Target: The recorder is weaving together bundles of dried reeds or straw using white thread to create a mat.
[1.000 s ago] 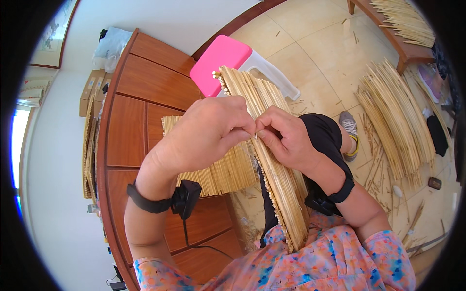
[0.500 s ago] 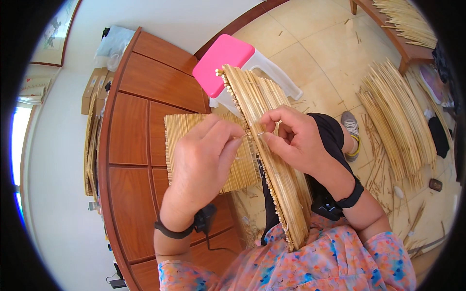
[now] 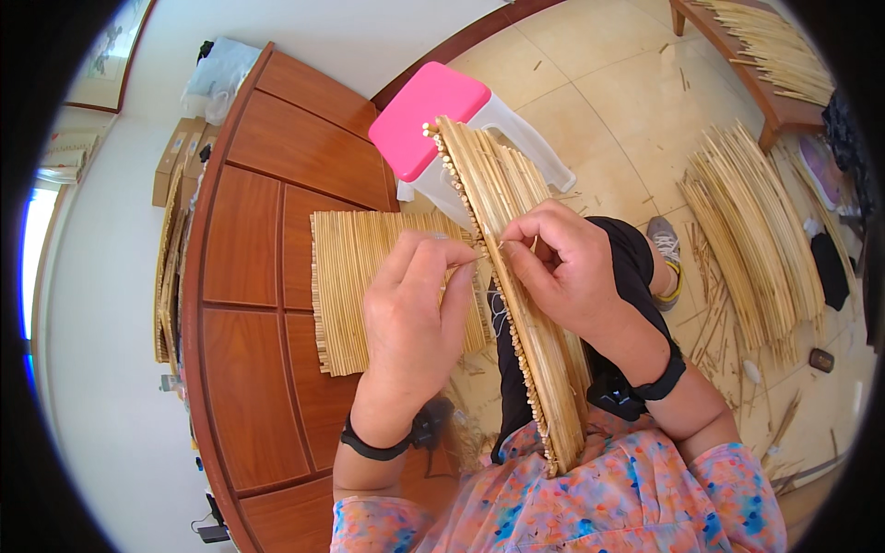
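A mat of tan reed stalks stands on edge over my lap, its bundled stalk ends facing left. My left hand is left of that edge, thumb and forefinger pinched on a thin strand that reaches the stalk ends. Whether it is thread or a needle I cannot make out. My right hand rests against the mat's upper side, thumb and forefinger closed together close to the edge; what they pinch is too small to tell. Loose white thread hangs below the stalk ends.
A second reed mat lies against the reddish wooden cabinet at left. Beyond my work stands a pink-topped white stool. Reed bundles and scraps cover the floor at right, near a wooden bench.
My left hand has moved right, closer to the mat's edge, its fingertips now near the right hand's. My right hand has shifted only slightly; the white loop at its fingertips no longer shows.
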Demonstrator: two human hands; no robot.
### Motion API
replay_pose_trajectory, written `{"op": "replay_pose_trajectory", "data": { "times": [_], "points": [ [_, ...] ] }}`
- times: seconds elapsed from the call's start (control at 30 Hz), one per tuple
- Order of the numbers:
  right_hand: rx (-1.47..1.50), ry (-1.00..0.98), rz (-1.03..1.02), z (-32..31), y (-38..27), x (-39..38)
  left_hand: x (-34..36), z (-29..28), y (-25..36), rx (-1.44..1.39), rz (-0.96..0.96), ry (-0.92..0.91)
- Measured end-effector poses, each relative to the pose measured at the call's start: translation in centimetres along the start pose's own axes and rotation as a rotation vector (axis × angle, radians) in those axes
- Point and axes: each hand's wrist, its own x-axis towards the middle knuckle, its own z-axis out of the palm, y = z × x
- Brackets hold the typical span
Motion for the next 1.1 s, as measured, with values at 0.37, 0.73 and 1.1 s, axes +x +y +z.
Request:
{"op": "replay_pose_trajectory", "data": {
  "times": [0.37,0.73,1.1],
  "points": [
    [0.215,0.033,0.279,1.0,0.0,-0.9,0.5,0.7,0.3,0.127,0.111,0.004],
    [0.419,-0.024,0.411,0.8,-0.2,-0.8,0.2,1.1,0.9,0.207,0.13,0.023],
    [0.132,0.022,0.239,0.1,-0.2,-0.6,0.6,1.4,1.4,0.21,0.164,0.029]
  ]
}}
